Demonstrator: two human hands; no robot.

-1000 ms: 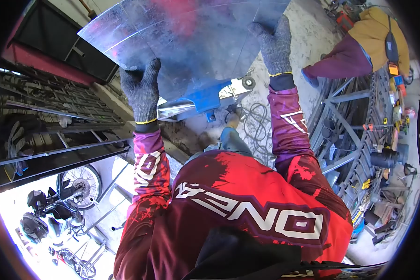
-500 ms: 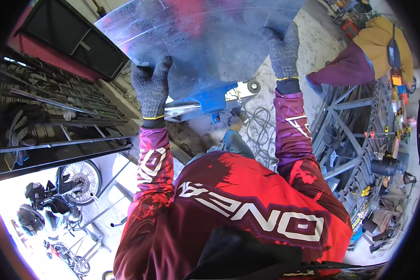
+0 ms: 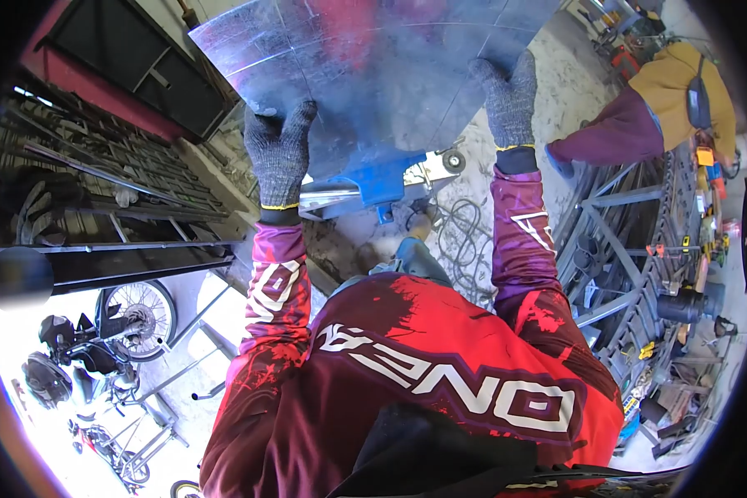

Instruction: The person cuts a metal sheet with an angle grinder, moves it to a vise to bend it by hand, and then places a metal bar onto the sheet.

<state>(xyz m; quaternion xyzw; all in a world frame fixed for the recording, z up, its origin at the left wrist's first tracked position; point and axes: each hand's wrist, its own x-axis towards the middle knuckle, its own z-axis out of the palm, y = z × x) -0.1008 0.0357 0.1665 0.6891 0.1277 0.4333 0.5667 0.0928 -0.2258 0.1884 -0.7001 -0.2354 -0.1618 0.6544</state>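
A large, shiny grey metal sheet (image 3: 390, 91) with thin scribed lines fills the top middle of the view. My left hand (image 3: 278, 158), in a dark grey knit glove, grips its near left edge with the thumb on top. On the right edge, my right hand (image 3: 510, 100) in a matching glove holds the sheet the same way; fingers of both hands are hidden beneath. Under the sheet's near edge shows a blue metal fixture (image 3: 380, 189) beside a pale bar with a small wheel (image 3: 453, 160).
To the left stands a rack of metal bars (image 3: 133, 178). A person (image 3: 672, 100) in a tan top bends at the right, near steel framework (image 3: 627, 241) and tools. A coiled cable (image 3: 465, 241) lies on the floor. A motorcycle (image 3: 100, 332) is at lower left.
The sheet and both hands have shifted slightly to the right in view, the left hand most. Both hands keep their hold on the edges.
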